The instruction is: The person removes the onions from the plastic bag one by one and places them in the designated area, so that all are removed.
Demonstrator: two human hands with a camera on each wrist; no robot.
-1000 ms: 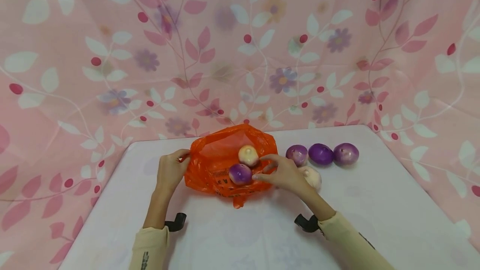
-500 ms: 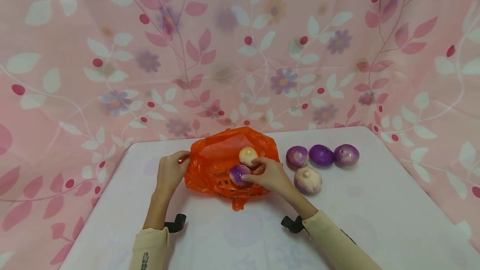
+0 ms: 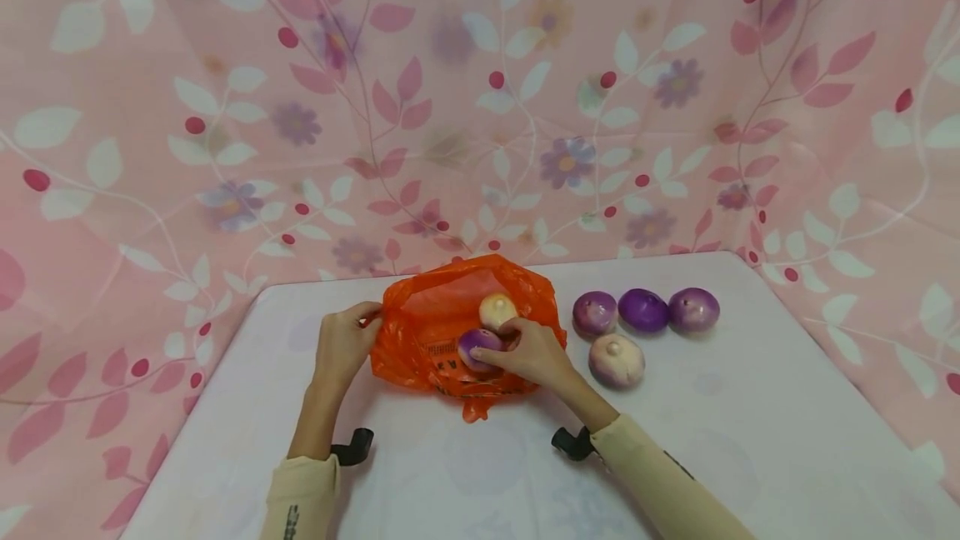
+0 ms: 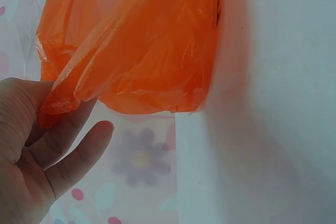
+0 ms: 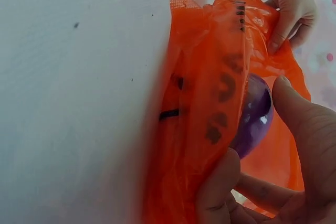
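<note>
An orange plastic bag (image 3: 416, 332) lies with its mouth spread on the white table. My left hand (image 3: 345, 344) pinches the bag's left edge between thumb and fingers; in the left wrist view the film (image 4: 152, 40) hangs from that grip. Inside the bag's mouth sit a glossy purple onion (image 3: 474, 343) and a pale onion (image 3: 496, 308) just behind it. My right hand (image 3: 536, 352) holds the purple onion, thumb on its front and fingers curled at its right side. Close up in the right wrist view, the onion (image 5: 254, 116) shows behind the printed bag wall, partly covered.
Right of the bag, three purple onions (image 3: 642, 311) stand in a row. A whitish onion (image 3: 617, 361) lies in front of them. The white table (image 3: 750, 440) meets a pink floral cloth (image 3: 480, 107) at its back and sides. Both wrists wear a black camera mount (image 3: 352, 447).
My right hand has moved left into the bag's mouth and taken hold of the purple onion, uncovering the whitish onion on the table. The left hand keeps its grip on the bag.
</note>
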